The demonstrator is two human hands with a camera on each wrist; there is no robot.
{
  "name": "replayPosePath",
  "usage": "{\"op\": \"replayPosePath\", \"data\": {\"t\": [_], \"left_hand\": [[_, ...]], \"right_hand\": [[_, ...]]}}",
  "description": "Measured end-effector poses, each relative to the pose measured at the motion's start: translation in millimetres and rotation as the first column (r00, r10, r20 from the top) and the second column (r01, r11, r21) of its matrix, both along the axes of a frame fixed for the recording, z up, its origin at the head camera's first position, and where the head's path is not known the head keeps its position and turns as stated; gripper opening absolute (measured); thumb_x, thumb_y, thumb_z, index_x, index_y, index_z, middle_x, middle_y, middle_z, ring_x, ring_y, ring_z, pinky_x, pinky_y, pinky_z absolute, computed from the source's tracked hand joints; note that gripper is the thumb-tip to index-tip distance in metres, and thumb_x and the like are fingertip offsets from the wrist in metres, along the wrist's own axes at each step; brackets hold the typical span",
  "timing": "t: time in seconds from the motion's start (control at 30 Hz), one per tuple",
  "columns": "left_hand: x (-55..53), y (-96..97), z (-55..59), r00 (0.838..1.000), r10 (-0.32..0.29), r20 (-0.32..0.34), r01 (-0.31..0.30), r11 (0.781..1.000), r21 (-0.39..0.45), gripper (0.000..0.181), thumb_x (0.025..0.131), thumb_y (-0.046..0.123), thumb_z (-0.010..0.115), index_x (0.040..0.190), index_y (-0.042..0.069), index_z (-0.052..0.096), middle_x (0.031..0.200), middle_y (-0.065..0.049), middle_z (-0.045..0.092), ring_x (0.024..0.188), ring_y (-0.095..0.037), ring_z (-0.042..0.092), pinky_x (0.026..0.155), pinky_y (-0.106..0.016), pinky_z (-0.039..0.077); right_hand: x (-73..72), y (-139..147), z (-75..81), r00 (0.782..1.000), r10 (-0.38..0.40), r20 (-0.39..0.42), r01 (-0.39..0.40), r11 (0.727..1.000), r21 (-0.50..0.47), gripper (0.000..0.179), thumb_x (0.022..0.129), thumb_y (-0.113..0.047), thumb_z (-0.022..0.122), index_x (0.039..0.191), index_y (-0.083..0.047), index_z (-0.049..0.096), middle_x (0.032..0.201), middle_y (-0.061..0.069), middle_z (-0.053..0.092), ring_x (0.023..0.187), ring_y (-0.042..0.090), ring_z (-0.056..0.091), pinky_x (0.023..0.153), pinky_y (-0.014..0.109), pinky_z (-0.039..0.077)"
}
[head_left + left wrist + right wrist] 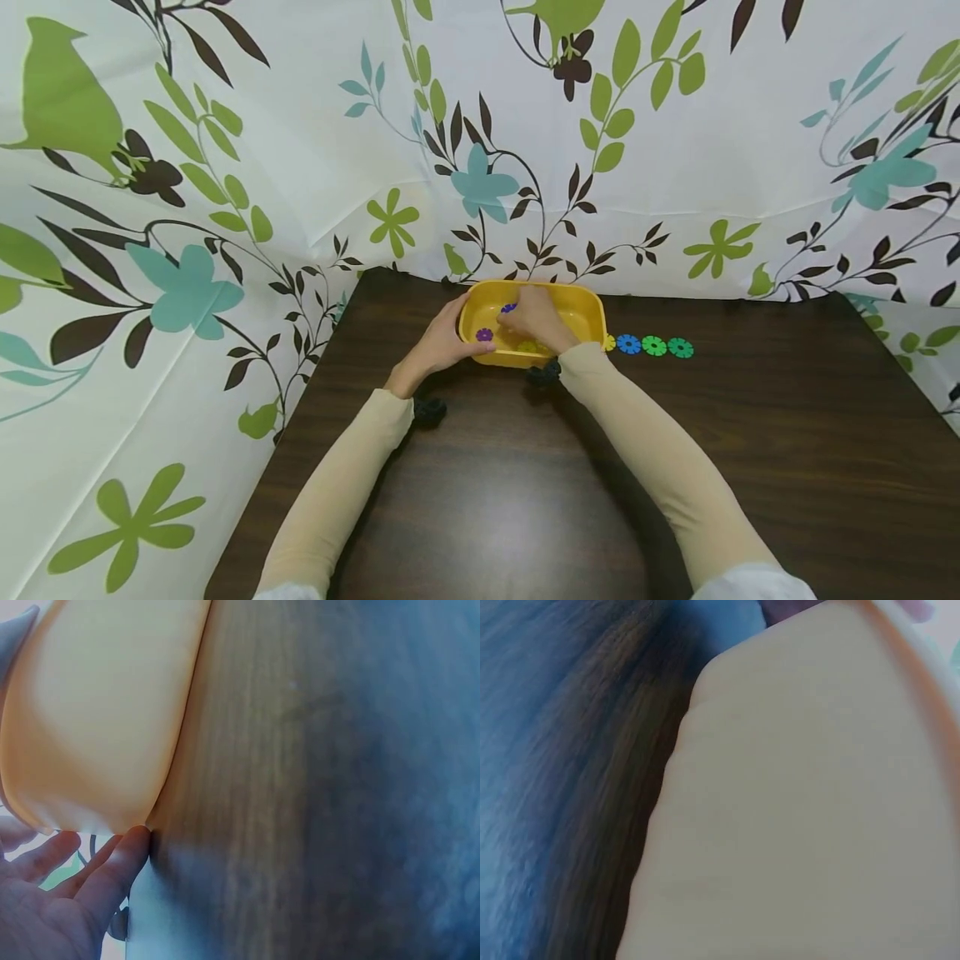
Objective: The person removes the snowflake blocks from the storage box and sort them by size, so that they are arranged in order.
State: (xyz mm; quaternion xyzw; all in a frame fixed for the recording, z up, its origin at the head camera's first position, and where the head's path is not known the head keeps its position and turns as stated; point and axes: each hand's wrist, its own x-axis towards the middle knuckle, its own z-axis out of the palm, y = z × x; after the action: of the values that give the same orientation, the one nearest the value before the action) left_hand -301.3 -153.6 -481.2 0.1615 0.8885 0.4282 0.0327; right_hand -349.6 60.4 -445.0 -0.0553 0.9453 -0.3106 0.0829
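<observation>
A yellow plastic tub (594,317) stands near the table's back edge. My left hand (442,340) holds its left end, thumb over the front rim; in the left wrist view the fingertips (135,836) touch the end wall. My right hand (542,319) reaches down into the tub, its fingers bent and partly hidden. Close to those fingers lies a blue-violet notched disc (508,308). A purple notched disc (484,335) lies at the tub's left, and a yellow one (527,346) is partly covered by my right hand. The right wrist view shows mostly the tub's outer wall (795,795).
Right of the tub, several notched discs lie in a row: a part-hidden yellow disc (610,343), a blue disc (624,339), a light green disc (649,341) and a dark green disc (677,342). A patterned cloth (300,167) hangs behind the dark wooden table (480,500).
</observation>
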Motion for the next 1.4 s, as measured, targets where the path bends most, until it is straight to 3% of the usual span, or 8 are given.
{"op": "replayPosePath", "data": {"t": [0.2,0.37,0.5,0.67,0.83,1.17,1.4], "left_hand": [[1.3,0.4,2.2,1.0,0.01,0.003,-0.01,1.0,-0.013,0.118,0.086,0.05,0.089,0.176,0.019,0.019,0.177,-0.017,0.032,0.153,-0.04,0.049,0.127,-0.059,0.046],[1.3,0.8,3.0,1.0,0.02,0.013,-0.019,1.0,-0.023,0.118,0.086,0.051,0.089,0.176,0.019,0.02,0.178,-0.016,0.031,0.157,-0.041,0.044,0.13,-0.06,0.041],[1.2,1.0,2.3,1.0,0.021,0.017,-0.02,1.0,-0.016,0.117,0.086,0.052,0.088,0.176,0.02,0.021,0.178,-0.015,0.032,0.157,-0.041,0.045,0.13,-0.062,0.041],[1.4,1.1,1.8,0.999,0.027,0.024,-0.027,1.0,-0.016,0.117,0.085,0.053,0.088,0.176,0.021,0.02,0.177,-0.015,0.033,0.157,-0.041,0.044,0.13,-0.062,0.041],[2.4,1.7,3.1,0.999,0.025,0.02,-0.024,0.999,-0.023,0.117,0.085,0.053,0.088,0.176,0.021,0.02,0.177,-0.015,0.033,0.157,-0.041,0.044,0.13,-0.062,0.041],[2.0,1.7,2.8,1.0,0.019,0.015,-0.019,0.999,-0.029,0.117,0.085,0.052,0.088,0.176,0.021,0.021,0.177,-0.015,0.033,0.157,-0.042,0.044,0.13,-0.062,0.041],[0.3,1.8,2.2,0.999,0.028,0.024,-0.028,0.999,-0.021,0.117,0.085,0.051,0.088,0.176,0.02,0.02,0.178,-0.015,0.031,0.159,-0.041,0.042,0.131,-0.063,0.039]], "right_hand": [[10.5,20,4.3,0.991,-0.039,-0.125,0.028,0.995,-0.094,0.036,0.089,-0.024,0.087,0.086,-0.003,0.057,0.076,0.005,0.05,0.066,0.019,0.049,0.055,0.027,0.038],[18.9,37,8.0,0.975,-0.035,-0.22,0.014,0.995,-0.095,0.039,0.088,-0.025,0.086,0.106,0.006,0.069,0.104,0.018,0.065,0.087,0.028,0.059,0.072,0.033,0.053],[24.2,49,9.1,0.963,-0.046,-0.265,0.023,0.996,-0.087,0.046,0.087,-0.026,0.081,0.118,0.006,0.072,0.119,0.023,0.067,0.097,0.034,0.064,0.083,0.042,0.06],[32.1,63,10.6,0.944,-0.048,-0.325,0.02,0.996,-0.09,0.045,0.086,-0.028,0.078,0.117,0.004,0.074,0.116,0.022,0.072,0.099,0.034,0.066,0.086,0.046,0.06],[43.8,77,9.6,0.909,-0.045,-0.414,0.005,0.995,-0.098,0.043,0.084,-0.026,0.079,0.114,0.005,0.077,0.112,0.022,0.072,0.098,0.035,0.064,0.087,0.047,0.057],[63.7,110,7.1,0.903,-0.131,-0.41,0.076,0.986,-0.147,0.044,0.087,-0.025,0.082,0.117,0.007,0.077,0.117,0.025,0.07,0.104,0.039,0.063,0.093,0.053,0.058],[67.2,139,4.4,0.861,-0.161,-0.483,0.1,0.984,-0.149,0.04,0.089,-0.021,0.083,0.116,0.008,0.078,0.112,0.026,0.071,0.098,0.04,0.066,0.085,0.049,0.058]]}}
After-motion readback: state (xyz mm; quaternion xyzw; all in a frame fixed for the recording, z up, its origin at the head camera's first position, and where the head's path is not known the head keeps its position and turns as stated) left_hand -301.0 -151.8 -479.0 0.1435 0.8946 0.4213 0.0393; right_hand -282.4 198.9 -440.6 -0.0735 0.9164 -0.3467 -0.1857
